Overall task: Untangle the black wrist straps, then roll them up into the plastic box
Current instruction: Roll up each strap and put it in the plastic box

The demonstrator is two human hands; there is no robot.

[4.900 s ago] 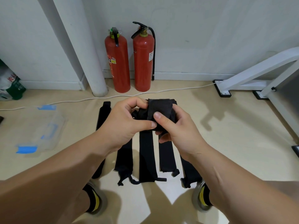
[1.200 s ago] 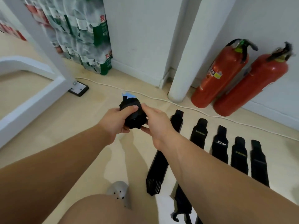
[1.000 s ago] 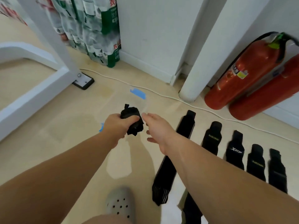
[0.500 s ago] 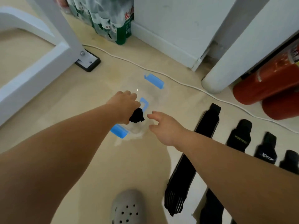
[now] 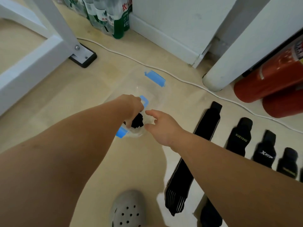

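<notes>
A clear plastic box [image 5: 157, 99] with blue clips sits on the floor ahead of me. My left hand [image 5: 132, 108] reaches down into it and grips a rolled black wrist strap [image 5: 137, 122] at the box's near end. Just to the right, my right hand [image 5: 161, 125] hovers with fingers spread, holding nothing, its fingertips close to the box's near rim. Several flat black wrist straps [image 5: 203, 141] lie side by side on the floor to the right, partly hidden by my right forearm.
Two red fire extinguishers [image 5: 268, 84] lie at the right by a white pillar [image 5: 241, 51]. A white cable [image 5: 164, 72] runs across the floor behind the box. A white frame foot [image 5: 82, 56] and packed bottles [image 5: 108, 17] stand at the back left. My grey shoe [image 5: 127, 210] is below.
I turned left from the row of straps toward the box. My right hand let go of the roll. My left hand carried it down into the box.
</notes>
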